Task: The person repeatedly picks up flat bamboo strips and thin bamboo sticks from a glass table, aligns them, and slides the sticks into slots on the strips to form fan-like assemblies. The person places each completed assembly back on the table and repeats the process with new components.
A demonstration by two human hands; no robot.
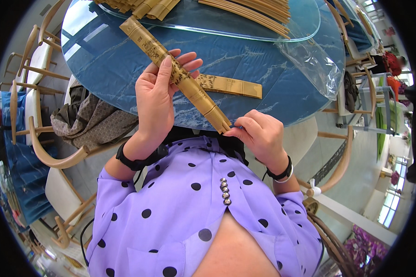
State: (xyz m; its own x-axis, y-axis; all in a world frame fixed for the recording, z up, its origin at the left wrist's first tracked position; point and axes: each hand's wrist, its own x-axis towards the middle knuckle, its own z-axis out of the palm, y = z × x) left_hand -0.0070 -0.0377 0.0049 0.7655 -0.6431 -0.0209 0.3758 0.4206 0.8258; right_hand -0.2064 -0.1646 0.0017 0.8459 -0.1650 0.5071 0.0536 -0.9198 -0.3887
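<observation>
A long gold paper chopstick sleeve (189, 85) with dark printed patterns slants over the near part of the table. My left hand (158, 87) is closed around its middle, thumb on top and fingers beneath. At the sleeve's lower end, the tips of wooden chopsticks (224, 126) appear to stick out. My right hand (260, 134) pinches there with thumb and forefinger; the fingertips partly hide what they touch. Another gold sleeve (235, 86) lies flat on the table behind, its left end covered by the held one.
The round table has a blue marbled cover (106, 69) and a raised glass turntable (208, 31). On the turntable lie a pile of gold sleeves (155, 8) and several loose chopsticks (249, 14). A clear plastic bag (312, 64) rests at right. Wooden chairs (55, 159) stand around; one holds a brown patterned garment (94, 115).
</observation>
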